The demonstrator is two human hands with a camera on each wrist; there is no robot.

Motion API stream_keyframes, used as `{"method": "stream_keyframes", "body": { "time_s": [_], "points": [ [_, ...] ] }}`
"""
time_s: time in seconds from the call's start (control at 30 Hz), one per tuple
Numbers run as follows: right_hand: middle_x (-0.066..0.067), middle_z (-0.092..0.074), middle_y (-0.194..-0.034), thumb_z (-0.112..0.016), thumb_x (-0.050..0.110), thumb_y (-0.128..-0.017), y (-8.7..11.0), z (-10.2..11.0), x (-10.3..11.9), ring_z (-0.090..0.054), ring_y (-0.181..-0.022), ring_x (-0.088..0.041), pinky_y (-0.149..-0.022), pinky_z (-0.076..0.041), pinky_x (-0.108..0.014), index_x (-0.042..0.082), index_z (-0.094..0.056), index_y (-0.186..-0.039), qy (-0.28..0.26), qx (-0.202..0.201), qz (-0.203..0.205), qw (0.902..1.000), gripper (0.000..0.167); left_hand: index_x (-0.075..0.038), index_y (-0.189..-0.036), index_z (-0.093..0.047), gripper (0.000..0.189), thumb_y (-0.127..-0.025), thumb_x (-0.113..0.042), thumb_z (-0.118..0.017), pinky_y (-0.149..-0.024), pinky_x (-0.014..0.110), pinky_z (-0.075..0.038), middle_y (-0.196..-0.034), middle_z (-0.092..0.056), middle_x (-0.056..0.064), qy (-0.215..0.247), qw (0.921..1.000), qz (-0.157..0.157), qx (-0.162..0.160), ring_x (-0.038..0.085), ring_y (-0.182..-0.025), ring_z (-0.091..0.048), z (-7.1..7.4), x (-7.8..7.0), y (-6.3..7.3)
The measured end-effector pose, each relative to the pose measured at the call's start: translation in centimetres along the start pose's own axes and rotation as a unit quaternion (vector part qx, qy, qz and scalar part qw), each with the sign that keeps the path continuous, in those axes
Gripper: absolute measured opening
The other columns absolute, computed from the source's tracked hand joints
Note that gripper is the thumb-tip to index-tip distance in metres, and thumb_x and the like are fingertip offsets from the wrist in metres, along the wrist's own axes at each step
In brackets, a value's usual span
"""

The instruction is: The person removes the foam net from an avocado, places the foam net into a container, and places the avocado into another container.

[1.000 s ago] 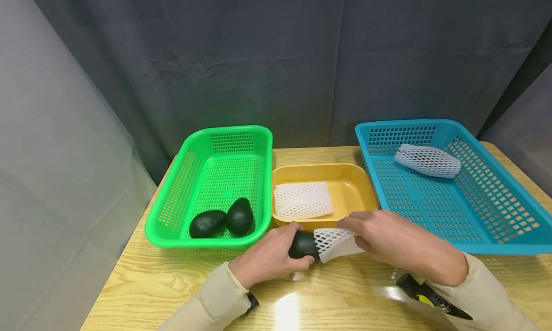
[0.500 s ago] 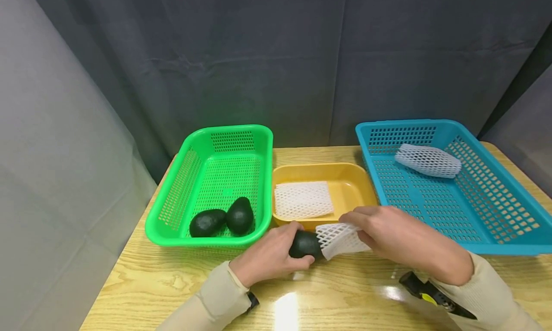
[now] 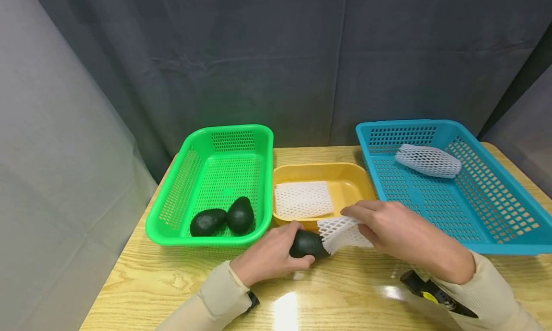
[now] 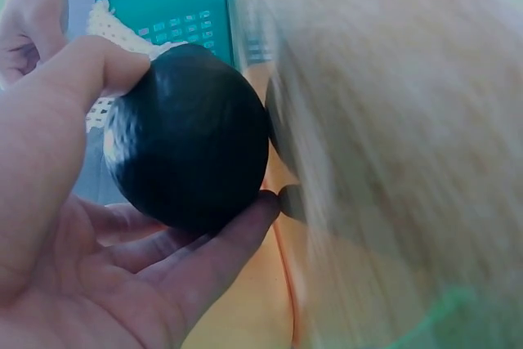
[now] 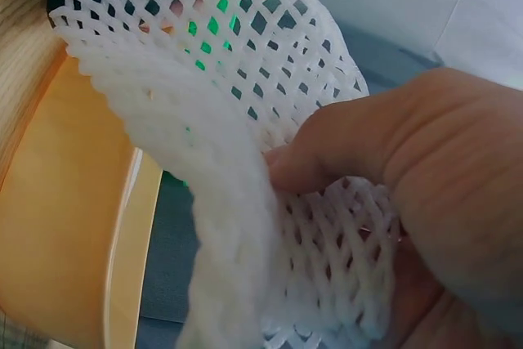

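Observation:
A dark avocado [image 3: 308,245] lies at the front of the yellow tray, and my left hand [image 3: 276,254] grips it between thumb and fingers. In the left wrist view the avocado [image 4: 192,140] shows its rounded end. My right hand [image 3: 384,230] pinches a white foam net sleeve [image 3: 340,233]. The sleeve's open mouth stands at the avocado's right end; whether it still overlaps the tip is hard to tell. Up close in the right wrist view, the foam net [image 5: 221,104] is spread wide, with my thumb pressing into it.
Left stands a green basket [image 3: 166,201] with two avocados [image 3: 240,217] in it. A yellow tray [image 3: 353,189] holds flat white foam nets [image 3: 303,199]. On the right, a blue basket [image 3: 388,197] contains a net-wrapped object [image 3: 428,161].
My right hand has drawn the foam net slightly right and up, so more of the avocado shows. My left hand keeps its grip in the same place.

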State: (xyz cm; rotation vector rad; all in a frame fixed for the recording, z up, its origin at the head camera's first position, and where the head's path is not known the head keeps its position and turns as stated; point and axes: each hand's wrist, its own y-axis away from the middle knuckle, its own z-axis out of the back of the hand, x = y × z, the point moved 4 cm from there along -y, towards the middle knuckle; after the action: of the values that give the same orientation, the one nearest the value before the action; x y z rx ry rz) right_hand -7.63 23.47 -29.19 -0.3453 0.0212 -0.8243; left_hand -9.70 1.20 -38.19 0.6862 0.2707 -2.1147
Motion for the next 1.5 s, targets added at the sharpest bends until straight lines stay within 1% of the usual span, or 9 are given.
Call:
{"method": "stream_keyframes", "body": {
  "time_s": [0.2, 0.33, 0.47, 0.6, 0.73, 0.9, 1.03, 1.27, 1.5],
  "points": [
    [0.002, -0.075, -0.095, -0.075, -0.008, -0.078, 0.02, 0.24, 0.06, -0.053, -0.066, 0.000, -0.058, -0.049, -0.021, 0.011, -0.074, -0.114, 0.008, -0.026, 0.017, 0.9995, 0.041, -0.014, -0.119, -0.054, 0.048, -0.089, -0.048, -0.070, -0.065, 0.016, -0.047, -0.099, -0.063, -0.004, -0.006, 1.0000, -0.003, 0.000, 0.005, -0.075, -0.057, -0.05, 0.01, -0.02],
    [0.002, -0.076, -0.097, -0.076, -0.007, -0.077, 0.03, 0.41, 0.03, -0.055, -0.066, -0.001, -0.057, -0.049, -0.021, 0.010, -0.074, -0.114, 0.009, -0.040, 0.021, 0.9989, 0.041, -0.012, -0.121, -0.054, 0.050, -0.090, -0.049, -0.069, -0.067, 0.016, -0.047, -0.101, -0.064, -0.003, -0.011, 0.9999, -0.005, -0.002, 0.005, -0.077, -0.057, -0.08, 0.00, -0.03],
    [0.004, -0.076, -0.097, -0.076, -0.007, -0.077, 0.06, 0.62, 0.07, -0.055, -0.067, 0.000, -0.057, -0.048, -0.020, 0.011, -0.074, -0.114, 0.011, -0.051, 0.020, 0.9984, 0.041, -0.012, -0.124, -0.054, 0.052, -0.090, -0.049, -0.069, -0.069, 0.016, -0.048, -0.106, -0.066, -0.001, -0.015, 0.9999, -0.003, 0.000, 0.006, -0.080, -0.058, -0.10, -0.02, 0.01],
    [0.004, -0.075, -0.095, -0.076, -0.007, -0.076, 0.03, 0.84, 0.15, -0.053, -0.066, 0.000, -0.057, -0.047, -0.021, 0.012, -0.074, -0.114, 0.012, -0.069, 0.030, 0.9971, 0.043, -0.013, -0.123, -0.054, 0.051, -0.090, -0.050, -0.069, -0.072, 0.017, -0.049, -0.108, -0.067, -0.001, -0.018, 0.9998, 0.000, 0.002, 0.006, -0.082, -0.059, -0.11, -0.03, 0.05],
    [0.006, -0.075, -0.094, -0.076, -0.007, -0.075, 0.01, 0.94, 0.17, -0.051, -0.066, 0.002, -0.057, -0.046, -0.020, 0.012, -0.073, -0.113, 0.017, -0.084, 0.040, 0.9955, 0.043, -0.014, -0.121, -0.054, 0.050, -0.090, -0.050, -0.068, -0.072, 0.016, -0.049, -0.106, -0.067, -0.002, -0.017, 0.9998, 0.003, 0.003, 0.005, -0.081, -0.059, -0.09, -0.07, 0.05],
    [0.004, -0.076, -0.095, -0.076, -0.008, -0.073, -0.01, 0.96, 0.10, -0.053, -0.066, 0.001, -0.056, -0.047, -0.020, 0.012, -0.074, -0.114, 0.009, -0.095, 0.047, 0.9943, 0.045, -0.014, -0.120, -0.054, 0.049, -0.090, -0.050, -0.068, -0.069, 0.016, -0.049, -0.104, -0.066, -0.002, -0.014, 0.9999, 0.004, 0.005, 0.005, -0.079, -0.058, -0.06, -0.15, 0.05],
    [0.004, -0.077, -0.095, -0.078, -0.007, -0.072, -0.08, 0.99, 0.11, -0.054, -0.066, 0.000, -0.056, -0.047, -0.019, 0.012, -0.074, -0.113, 0.007, -0.103, 0.051, 0.9934, 0.045, -0.014, -0.120, -0.054, 0.050, -0.089, -0.051, -0.068, -0.069, 0.016, -0.050, -0.104, -0.066, -0.002, -0.015, 0.9998, 0.008, 0.006, 0.005, -0.080, -0.059, -0.06, -0.18, 0.05],
    [0.003, -0.076, -0.093, -0.079, -0.005, -0.073, -0.18, 0.98, 0.05, -0.054, -0.068, -0.001, -0.057, -0.047, -0.020, 0.012, -0.074, -0.111, 0.014, -0.101, 0.045, 0.9938, 0.041, -0.013, -0.122, -0.054, 0.052, -0.089, -0.051, -0.068, -0.070, 0.017, -0.050, -0.104, -0.065, -0.002, -0.019, 0.9997, 0.012, 0.006, 0.006, -0.081, -0.059, -0.06, -0.22, 0.10],
    [0.004, -0.074, -0.089, -0.082, -0.008, -0.067, -0.24, 0.67, -0.23, -0.053, -0.066, -0.002, -0.055, -0.047, -0.021, 0.012, -0.075, -0.111, 0.007, -0.128, 0.057, 0.9901, 0.049, -0.012, -0.121, -0.054, 0.052, -0.089, -0.051, -0.068, -0.070, 0.017, -0.049, -0.103, -0.064, -0.003, -0.027, 0.9996, 0.007, 0.000, 0.006, -0.081, -0.058, -0.07, -0.22, 0.04]
  ]
}}
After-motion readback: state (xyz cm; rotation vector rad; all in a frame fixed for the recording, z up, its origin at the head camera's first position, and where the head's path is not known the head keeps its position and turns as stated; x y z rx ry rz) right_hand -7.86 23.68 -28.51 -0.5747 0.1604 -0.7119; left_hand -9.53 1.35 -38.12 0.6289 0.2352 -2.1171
